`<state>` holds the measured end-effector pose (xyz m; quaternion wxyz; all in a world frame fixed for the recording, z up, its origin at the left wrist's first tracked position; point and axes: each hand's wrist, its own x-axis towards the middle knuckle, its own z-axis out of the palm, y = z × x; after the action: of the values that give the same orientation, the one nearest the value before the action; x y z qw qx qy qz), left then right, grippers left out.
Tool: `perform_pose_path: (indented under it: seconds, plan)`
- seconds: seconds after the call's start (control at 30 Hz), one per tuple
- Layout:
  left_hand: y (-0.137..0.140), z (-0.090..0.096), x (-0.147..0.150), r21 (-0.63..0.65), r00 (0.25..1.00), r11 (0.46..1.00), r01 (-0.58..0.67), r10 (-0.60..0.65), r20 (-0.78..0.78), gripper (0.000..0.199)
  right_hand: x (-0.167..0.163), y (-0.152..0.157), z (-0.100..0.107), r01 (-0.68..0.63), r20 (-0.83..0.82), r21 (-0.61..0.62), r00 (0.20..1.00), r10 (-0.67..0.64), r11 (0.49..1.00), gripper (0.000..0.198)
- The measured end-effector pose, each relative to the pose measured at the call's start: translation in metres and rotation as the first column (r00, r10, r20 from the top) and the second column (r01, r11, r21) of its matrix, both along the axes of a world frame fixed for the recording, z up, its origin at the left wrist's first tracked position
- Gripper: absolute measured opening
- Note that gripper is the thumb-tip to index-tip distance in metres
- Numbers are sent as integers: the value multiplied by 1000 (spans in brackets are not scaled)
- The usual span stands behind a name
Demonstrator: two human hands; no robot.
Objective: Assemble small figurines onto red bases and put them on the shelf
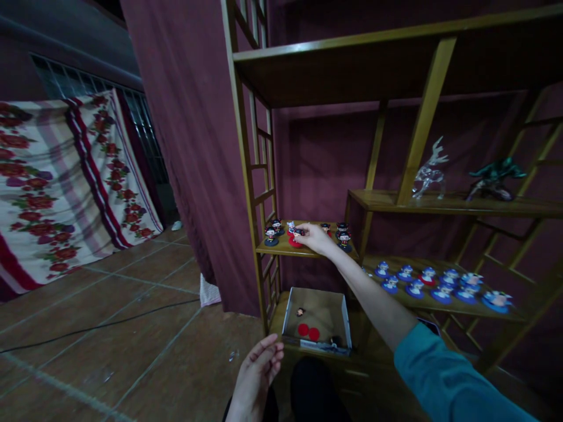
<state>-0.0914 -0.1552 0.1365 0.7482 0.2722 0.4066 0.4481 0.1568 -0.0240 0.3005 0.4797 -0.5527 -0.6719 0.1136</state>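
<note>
My right hand (313, 237) reaches to the small left shelf (281, 250), its fingers closed around a small black-haired figurine (299, 232). A red round base (294, 241) shows under that figurine, at the shelf's surface. Just behind it stands a white-headed figurine (291, 226). Black-haired figurines on dark bases stand to the left (271, 234) and to the right (344, 239) of my hand. Low in front, my left hand (260, 363) hangs with loosely bent fingers and nothing visible in them. It is nearest to the open cardboard box (348, 319).
Inside the box lie a small figurine (300, 312), red discs (308, 332) and a dark piece (336, 340). Several blue-based figurines (414, 288) line the lower right shelf. Above them stand a clear deer ornament (430, 173) and a dark green ornament (497, 179). A cable (109, 321) crosses the floor.
</note>
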Motion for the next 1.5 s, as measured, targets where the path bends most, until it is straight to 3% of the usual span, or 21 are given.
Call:
perform_pose_path:
  seconds: [0.37,0.57,0.8,1.2,1.5]
  plan:
    - [-2,-11,-5,-43,1000,999,-7,7,9,27,-15,13,5,98,226,-3,969,-95,995,32]
    - [-1,-19,-12,-77,1000,997,-25,25,3,29,-16,18,-6,20,154,11,988,-21,1000,36]
    - [3,-32,-23,-150,999,988,-37,36,-8,29,-9,17,-18,-38,50,-11,998,38,999,56]
    - [-1,-40,-24,-206,999,978,-37,41,17,32,-12,32,-23,-127,6,-44,992,127,991,51]
    - [5,-53,-24,-245,999,968,-48,50,2,31,-11,28,-21,-84,75,-28,993,86,996,55]
